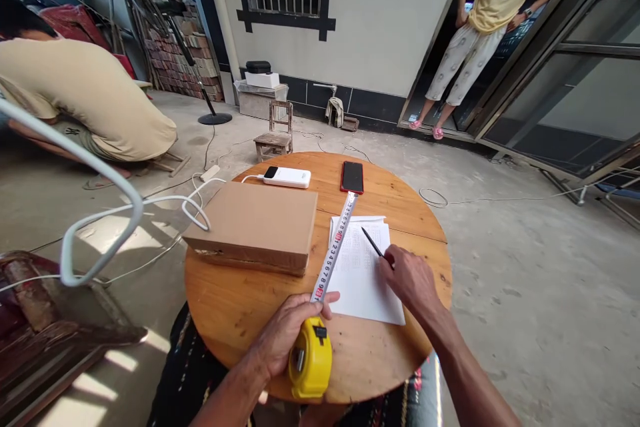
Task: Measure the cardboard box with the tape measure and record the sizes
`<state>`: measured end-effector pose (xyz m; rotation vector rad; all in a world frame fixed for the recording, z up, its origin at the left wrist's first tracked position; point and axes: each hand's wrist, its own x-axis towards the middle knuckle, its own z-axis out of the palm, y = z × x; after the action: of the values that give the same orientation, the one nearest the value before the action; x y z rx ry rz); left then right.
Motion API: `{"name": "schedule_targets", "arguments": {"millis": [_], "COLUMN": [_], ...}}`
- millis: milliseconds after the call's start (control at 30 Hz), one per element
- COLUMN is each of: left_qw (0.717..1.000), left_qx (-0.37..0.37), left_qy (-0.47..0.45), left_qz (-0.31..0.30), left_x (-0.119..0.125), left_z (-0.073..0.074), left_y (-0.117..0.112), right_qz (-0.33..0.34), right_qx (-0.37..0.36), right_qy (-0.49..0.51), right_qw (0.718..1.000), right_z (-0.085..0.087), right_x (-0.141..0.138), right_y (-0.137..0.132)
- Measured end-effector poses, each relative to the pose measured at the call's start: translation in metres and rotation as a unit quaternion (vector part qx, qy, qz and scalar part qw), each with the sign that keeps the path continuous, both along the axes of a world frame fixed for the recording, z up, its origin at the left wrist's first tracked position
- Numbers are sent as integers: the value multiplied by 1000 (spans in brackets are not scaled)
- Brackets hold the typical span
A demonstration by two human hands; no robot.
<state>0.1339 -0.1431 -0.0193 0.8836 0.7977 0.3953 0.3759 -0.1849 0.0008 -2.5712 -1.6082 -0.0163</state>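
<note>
My left hand (285, 333) grips a yellow tape measure (311, 359) at the near edge of a round wooden table (235, 307). Its white blade (335, 247) runs away from me across the table, its tip near a red-cased phone (352, 177). My right hand (407, 277) holds a black pen (373, 242), tip resting on a white printed sheet of paper (363, 273) just right of the blade. A flat brown cardboard box (255, 225) lies left of the blade.
A white power bank (287, 177) with a cable sits behind the box. A person in a beige shirt (85, 97) crouches at the left. Another person (480, 33) stands in the doorway at the back right. A small wooden chair (275, 133) stands beyond the table. Cables cross the concrete floor.
</note>
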Motion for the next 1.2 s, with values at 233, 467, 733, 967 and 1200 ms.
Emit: {"name": "schedule_targets", "arguments": {"millis": [233, 467, 733, 967, 1200], "left_qw": [1000, 999, 999, 999, 1000], "left_qx": [-14, -22, -18, -27, -6], "left_qy": [-12, -24, -26, -29, 3], "left_qz": [-22, -34, -22, -25, 8], "left_x": [-1, 1, 1, 0, 0], "left_z": [4, 5, 3, 5, 7], "left_y": [4, 8, 4, 4, 2], "right_qz": [-14, 44, -19, -68, -69], "right_qx": [181, 295, 423, 417, 394], "right_qy": [463, 598, 483, 527, 584], "right_qw": [868, 744, 767, 737, 707], "right_z": [1, 30, 16, 11, 10], "right_x": [-5, -13, -25, -23, -31], "right_y": [-76, -88, -90, -95, -83]}}
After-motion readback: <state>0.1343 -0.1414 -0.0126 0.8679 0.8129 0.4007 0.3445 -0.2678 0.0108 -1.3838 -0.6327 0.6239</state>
